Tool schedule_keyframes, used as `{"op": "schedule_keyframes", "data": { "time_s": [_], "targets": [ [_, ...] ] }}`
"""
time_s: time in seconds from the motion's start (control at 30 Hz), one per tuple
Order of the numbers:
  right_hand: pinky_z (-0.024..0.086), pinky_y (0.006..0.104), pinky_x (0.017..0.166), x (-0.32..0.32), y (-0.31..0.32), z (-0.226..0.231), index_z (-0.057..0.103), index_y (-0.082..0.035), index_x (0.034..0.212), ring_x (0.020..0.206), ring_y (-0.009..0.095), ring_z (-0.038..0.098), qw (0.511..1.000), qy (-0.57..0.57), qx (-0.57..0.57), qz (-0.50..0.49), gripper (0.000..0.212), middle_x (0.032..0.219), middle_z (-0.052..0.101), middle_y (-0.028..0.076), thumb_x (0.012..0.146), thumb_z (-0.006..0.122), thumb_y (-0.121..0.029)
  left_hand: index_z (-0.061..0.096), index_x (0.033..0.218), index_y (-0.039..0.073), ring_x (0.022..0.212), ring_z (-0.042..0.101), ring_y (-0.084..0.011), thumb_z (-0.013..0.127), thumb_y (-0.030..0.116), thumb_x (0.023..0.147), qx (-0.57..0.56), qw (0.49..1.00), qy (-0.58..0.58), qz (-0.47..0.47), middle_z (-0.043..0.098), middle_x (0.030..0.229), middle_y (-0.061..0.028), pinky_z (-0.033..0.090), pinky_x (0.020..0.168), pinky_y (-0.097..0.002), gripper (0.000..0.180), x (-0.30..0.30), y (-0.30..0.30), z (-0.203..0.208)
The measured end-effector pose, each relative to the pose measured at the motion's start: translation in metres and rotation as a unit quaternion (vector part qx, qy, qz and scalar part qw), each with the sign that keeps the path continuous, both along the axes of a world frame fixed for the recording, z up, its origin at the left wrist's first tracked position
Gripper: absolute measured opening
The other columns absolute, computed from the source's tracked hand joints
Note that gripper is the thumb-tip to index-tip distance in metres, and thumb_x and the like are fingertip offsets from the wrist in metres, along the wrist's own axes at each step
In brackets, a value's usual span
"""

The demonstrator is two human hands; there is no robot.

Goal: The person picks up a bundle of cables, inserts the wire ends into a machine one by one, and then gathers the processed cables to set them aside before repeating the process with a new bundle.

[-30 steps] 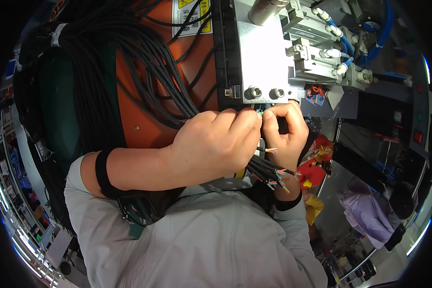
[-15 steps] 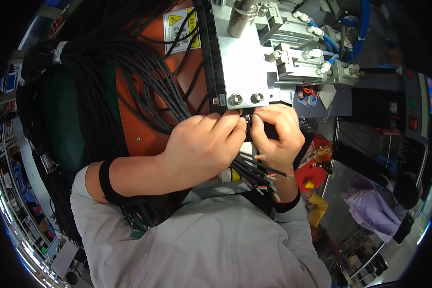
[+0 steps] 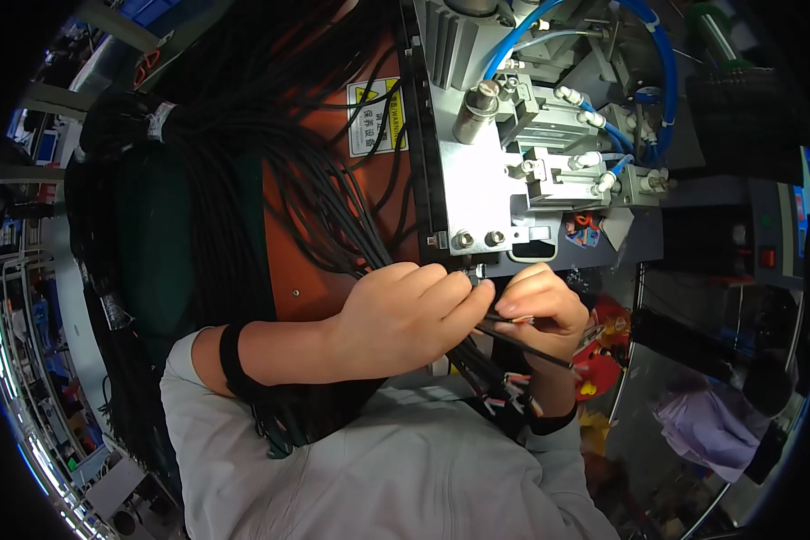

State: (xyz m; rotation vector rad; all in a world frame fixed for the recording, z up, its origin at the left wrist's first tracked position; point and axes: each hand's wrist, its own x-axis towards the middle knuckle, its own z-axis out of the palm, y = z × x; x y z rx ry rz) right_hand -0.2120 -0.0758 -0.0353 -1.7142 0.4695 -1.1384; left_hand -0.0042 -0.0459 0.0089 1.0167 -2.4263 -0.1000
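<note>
Both hands have drawn back from the metal plate (image 3: pixel 477 202). Right hand (image 3: pixel 546 310) pinches a black cable (image 3: pixel 496 318) below it, coloured wires (image 3: pixel 524 320) exposed; left hand (image 3: pixel 414 315) curls, its hold hidden. Wire-end handling seems underway; next calls for fine finger control.

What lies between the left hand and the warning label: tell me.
Black cables run across the orange panel between the left hand and the warning label, as the head view shows.
</note>
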Motion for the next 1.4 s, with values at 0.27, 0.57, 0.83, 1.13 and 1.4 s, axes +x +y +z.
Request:
{"op": "schedule_keyframes", "data": {
  "time_s": [0.27,0.57,0.83,1.13,1.4],
  "targets": [
    [0.047,0.0309,0.07,0.026,0.013,0.011,0.063,-0.002,0.086,0.08,0.021,0.06,0.986,-0.039,0.042,-0.153,0.022,0.088,0.066,0.009,0.067,0.073,0.005,0.065,0.095,-0.002,0.055,0.056,-0.0173,0.069,0.012,0.075,0.017,0.99,0.138,-0.031,0.061,0.076,-0.0068,0.044,0.046,-0.0256,0.024,0.001,-0.007,-0.004],
    [0.047,0.0292,0.068,0.028,0.012,0.016,0.064,-0.001,0.086,0.073,0.02,0.061,0.978,0.032,0.014,-0.207,0.021,0.085,0.066,0.01,0.068,0.073,0.005,0.062,0.083,-0.003,0.049,0.053,-0.0192,0.07,0.006,0.072,-0.026,0.986,0.165,0.006,0.054,0.064,-0.0074,0.042,0.042,-0.0279,0.016,-0.002,-0.008,-0.009],
    [0.046,0.029,0.065,0.034,0.015,0.019,0.063,-0.001,0.081,0.068,0.02,0.059,0.941,0.118,-0.128,-0.292,0.015,0.077,0.063,0.008,0.07,0.072,0.002,0.054,0.08,0.006,0.055,0.047,-0.0134,0.063,0.012,0.074,-0.004,0.991,0.129,0.029,0.043,0.07,-0.0026,0.037,0.043,-0.0259,0.013,-0.004,-0.004,-0.01],
    [0.045,0.0285,0.064,0.006,0.006,0.021,0.061,0.0,0.079,0.069,0.019,0.057,0.948,0.02,0.306,-0.087,0.012,0.072,0.06,0.009,0.071,0.07,0.002,0.063,0.089,0.001,0.058,0.052,-0.0162,0.063,0.009,0.069,0.019,0.996,0.084,0.017,0.052,0.071,-0.0043,0.039,0.046,-0.0262,0.021,-0.007,-0.005,-0.013],
    [0.043,0.0269,0.064,0.015,0.004,-0.001,0.058,0.001,0.074,0.067,0.016,0.054,0.947,0.219,0.018,-0.235,0.007,0.071,0.059,0.008,0.075,0.066,0.002,0.064,0.1,0.002,0.058,0.049,-0.0104,0.06,0.01,0.069,-0.017,0.999,-0.044,0.025,0.048,0.074,-0.0013,0.034,0.045,-0.0231,0.032,-0.008,0.003,-0.017]
  ]
}}
